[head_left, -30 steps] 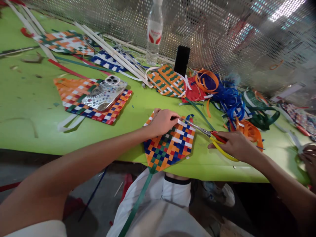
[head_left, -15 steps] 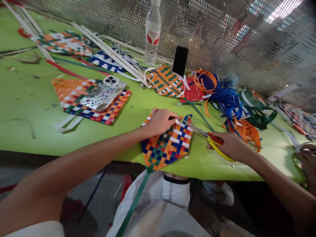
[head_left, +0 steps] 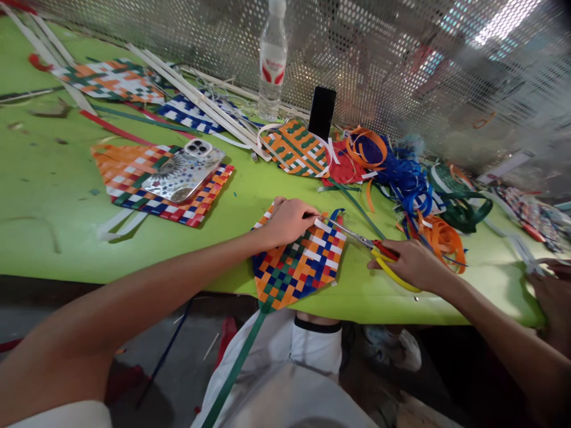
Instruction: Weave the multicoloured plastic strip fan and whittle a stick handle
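Our left hand (head_left: 289, 223) holds the woven plastic-strip mat (head_left: 297, 267) at the table's (head_left: 232, 214) near edge under curled fingers; scissors (head_left: 368, 242) in our right hand (head_left: 414, 261), fingers wrapped round the handles, point left toward them.

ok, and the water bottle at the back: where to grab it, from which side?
Best guess: wrap the bottle at mid-height, on the label, coming from the wearer's side. It stands upright and looks roughly round. The mesh panel is behind it and the dark phone to its right; stay above the pale sticks lying near its base.
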{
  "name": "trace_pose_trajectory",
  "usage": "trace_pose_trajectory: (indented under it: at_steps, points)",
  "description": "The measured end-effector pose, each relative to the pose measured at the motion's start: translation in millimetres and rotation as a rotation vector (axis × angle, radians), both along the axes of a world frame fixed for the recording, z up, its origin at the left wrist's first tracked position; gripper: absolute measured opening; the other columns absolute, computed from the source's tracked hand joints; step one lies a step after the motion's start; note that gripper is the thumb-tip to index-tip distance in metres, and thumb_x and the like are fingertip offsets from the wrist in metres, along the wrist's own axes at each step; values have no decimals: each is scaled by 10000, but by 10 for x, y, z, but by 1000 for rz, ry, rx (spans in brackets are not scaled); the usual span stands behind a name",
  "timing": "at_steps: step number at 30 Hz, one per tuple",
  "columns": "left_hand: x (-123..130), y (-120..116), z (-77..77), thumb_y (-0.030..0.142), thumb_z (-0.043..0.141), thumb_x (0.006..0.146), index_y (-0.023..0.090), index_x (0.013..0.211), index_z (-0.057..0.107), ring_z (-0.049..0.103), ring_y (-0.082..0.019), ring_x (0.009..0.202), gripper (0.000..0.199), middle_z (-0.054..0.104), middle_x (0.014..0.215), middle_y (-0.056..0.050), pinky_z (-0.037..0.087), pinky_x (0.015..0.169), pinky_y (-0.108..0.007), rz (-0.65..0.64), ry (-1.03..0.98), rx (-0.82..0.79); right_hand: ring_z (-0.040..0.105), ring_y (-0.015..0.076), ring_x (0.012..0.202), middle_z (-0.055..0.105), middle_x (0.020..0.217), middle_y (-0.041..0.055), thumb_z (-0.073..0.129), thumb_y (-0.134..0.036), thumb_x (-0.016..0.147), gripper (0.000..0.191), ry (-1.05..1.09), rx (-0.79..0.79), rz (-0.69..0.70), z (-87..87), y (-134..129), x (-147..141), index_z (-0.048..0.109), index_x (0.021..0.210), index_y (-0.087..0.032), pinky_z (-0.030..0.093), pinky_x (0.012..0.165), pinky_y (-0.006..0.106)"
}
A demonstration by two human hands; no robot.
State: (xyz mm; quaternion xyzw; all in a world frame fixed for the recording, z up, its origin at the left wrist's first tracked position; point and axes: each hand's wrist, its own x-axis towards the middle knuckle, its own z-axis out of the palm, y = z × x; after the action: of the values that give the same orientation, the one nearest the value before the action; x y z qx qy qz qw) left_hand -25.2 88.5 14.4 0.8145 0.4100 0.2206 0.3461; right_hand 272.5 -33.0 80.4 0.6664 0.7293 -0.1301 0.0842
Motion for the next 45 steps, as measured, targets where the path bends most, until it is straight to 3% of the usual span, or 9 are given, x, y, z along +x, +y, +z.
trace_pose_trajectory:
  at_steps: [6, 16, 23, 27, 32, 34, 36, 41, 45]
  points:
    - [5, -16, 7, 279, 567, 998, 266, 931, 830, 700, -210, 805, 272, 817, 888, -16, 372, 1033, -507, -34, -5, 13, 700, 233, 747, 760, 824, 77, 592, -603, 923, 413, -3, -27, 41, 29, 36, -63, 706, 932, -206, 405, 626, 289]
    - [-6, -18, 68, 289, 605, 983, 254, 948, 832, 718, -234, 850, 232, 809, 871, -38, 359, 1081, -519, 3, -11, -45, 505, 146, 571, 611, 614, 7, 599, -721, 877, 536, 56, 71, -18, -24, 1, -24, 609, 721, -208, 344, 579, 284]
    - [-1, -17, 32, 276, 557, 992, 236, 933, 810, 710, -238, 928, 263, 811, 993, -40, 320, 1075, -504, 0, -23, 15, 449, 175, 571, 483, 559, 4, 548, -864, 807, 638, 12, 349, -393, 5, 126, 96, 566, 694, -237, 327, 581, 319]
    - [-35, -10, 94, 293, 490, 1021, 238, 1001, 804, 706, -234, 920, 319, 807, 955, -46, 331, 1092, -503, -12, -1, -17, 482, 199, 606, 560, 620, 40, 634, -779, 800, 557, -109, 371, -466, -50, 301, 291, 579, 715, -232, 340, 614, 345]
    - [-98, 46, 142, 243, 541, 955, 238, 1088, 789, 722, -236, 964, 281, 809, 1018, -55, 414, 1088, -475, -50, -6, -62, 637, 307, 897, 713, 987, 180, 621, -492, 934, 375, -95, 484, -302, -111, 424, 298, 706, 1073, -154, 455, 776, 417]
    - [-106, 77, 113, 196, 570, 900, 226, 1095, 775, 724, -233, 1021, 285, 803, 1096, -58, 478, 1037, -424, -55, -48, -84, 623, 350, 1108, 693, 1195, 206, 541, -412, 1000, 319, -63, 692, -199, -51, 450, 92, 712, 1137, -180, 475, 926, 483]
    - [-106, 98, 81, 158, 576, 863, 215, 1107, 756, 727, -222, 1042, 309, 804, 1087, -52, 515, 997, -384, -56, -78, -110, 638, 314, 1123, 720, 1150, 154, 540, -408, 1031, 274, 149, 775, -39, 19, 490, -207, 732, 1113, -231, 496, 971, 472]
    - [-124, 99, 98, 122, 568, 857, 208, 1214, 709, 737, -220, 1057, 393, 811, 1070, -46, 546, 969, -366, -52, -53, -139, 677, 256, 1042, 742, 1095, 74, 638, -408, 1002, 213, 539, 464, 351, -80, 705, -835, 777, 1088, -271, 540, 936, 425]
    - [-148, 83, 160, 113, 557, 873, 194, 1259, 678, 737, -232, 1084, 413, 811, 1102, -61, 535, 1003, -380, -82, -58, -164, 652, 234, 992, 687, 1028, 76, 679, -445, 975, 237, 588, 390, 352, -358, 838, -915, 785, 1058, -249, 534, 878, 389]
